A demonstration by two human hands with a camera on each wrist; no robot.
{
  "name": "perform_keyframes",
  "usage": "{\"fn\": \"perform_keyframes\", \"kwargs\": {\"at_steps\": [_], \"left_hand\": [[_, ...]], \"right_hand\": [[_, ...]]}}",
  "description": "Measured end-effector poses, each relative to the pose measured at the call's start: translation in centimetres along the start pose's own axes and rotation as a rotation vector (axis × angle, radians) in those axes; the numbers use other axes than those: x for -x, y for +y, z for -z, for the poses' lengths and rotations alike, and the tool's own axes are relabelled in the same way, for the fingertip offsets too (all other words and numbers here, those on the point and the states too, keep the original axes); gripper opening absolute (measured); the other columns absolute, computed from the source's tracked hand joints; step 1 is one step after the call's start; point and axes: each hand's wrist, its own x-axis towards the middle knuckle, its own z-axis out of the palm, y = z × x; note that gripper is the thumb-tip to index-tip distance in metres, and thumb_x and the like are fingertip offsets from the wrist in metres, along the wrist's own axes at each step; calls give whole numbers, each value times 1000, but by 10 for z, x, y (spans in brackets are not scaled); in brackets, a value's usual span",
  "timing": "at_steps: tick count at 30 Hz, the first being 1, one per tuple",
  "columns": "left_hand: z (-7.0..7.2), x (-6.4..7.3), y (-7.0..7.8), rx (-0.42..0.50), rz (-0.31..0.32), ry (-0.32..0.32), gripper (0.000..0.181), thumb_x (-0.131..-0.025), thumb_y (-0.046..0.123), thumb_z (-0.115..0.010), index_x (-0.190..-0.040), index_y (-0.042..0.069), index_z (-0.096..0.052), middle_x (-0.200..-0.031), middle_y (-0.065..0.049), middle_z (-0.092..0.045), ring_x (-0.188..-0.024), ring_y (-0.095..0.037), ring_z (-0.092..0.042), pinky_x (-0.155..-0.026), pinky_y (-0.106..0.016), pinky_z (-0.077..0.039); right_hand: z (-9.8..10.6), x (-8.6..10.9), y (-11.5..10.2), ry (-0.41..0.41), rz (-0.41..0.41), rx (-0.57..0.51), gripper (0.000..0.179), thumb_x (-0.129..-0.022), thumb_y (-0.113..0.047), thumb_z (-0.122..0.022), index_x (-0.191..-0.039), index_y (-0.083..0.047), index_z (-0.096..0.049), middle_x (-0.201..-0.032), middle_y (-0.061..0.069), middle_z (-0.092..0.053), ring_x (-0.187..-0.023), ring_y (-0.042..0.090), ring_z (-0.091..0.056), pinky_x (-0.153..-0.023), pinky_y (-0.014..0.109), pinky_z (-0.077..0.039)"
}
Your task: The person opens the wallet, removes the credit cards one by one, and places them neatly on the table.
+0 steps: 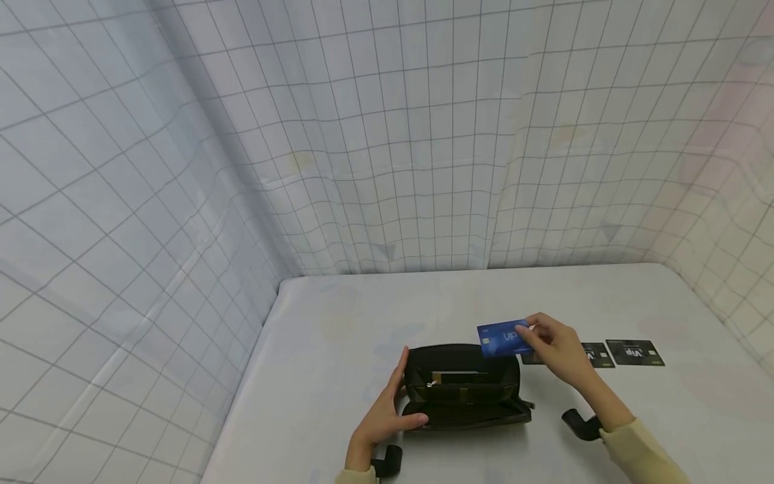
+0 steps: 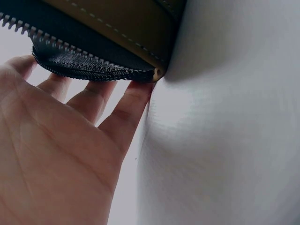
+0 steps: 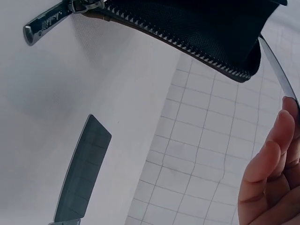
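A dark zip-around wallet lies unzipped on the table, its inner compartments facing up. My left hand grips its left end, thumb on the front flap and fingers along the back; the left wrist view shows the fingers against the zipper edge. Between thumb and fingers, my right hand pinches a blue card with upside-down lettering, held over the wallet's back right corner. In the right wrist view, only the card's thin edge shows, beside the wallet's zippered corner.
To the right of the wallet, black cards lie in a row: one marked VIP, another partly behind my right hand, and a third mostly hidden. A zipper pull sticks out from the wallet. Grid-patterned cloth surrounds the white table.
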Motion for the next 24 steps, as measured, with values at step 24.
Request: {"fn": "perform_keyframes", "kwargs": {"at_steps": [24], "left_hand": [[1,3,24,17,24,-24,101,-83,13,-68,-148,31,6,-155,4,8,-142,-26,1,-109,-54,-19]], "right_hand": [[34,26,41,39,-211,-74,38,-95,-37,-51,-107,0,-53,-63,11,-57,-52,17,-53,-50,31,-45]]}}
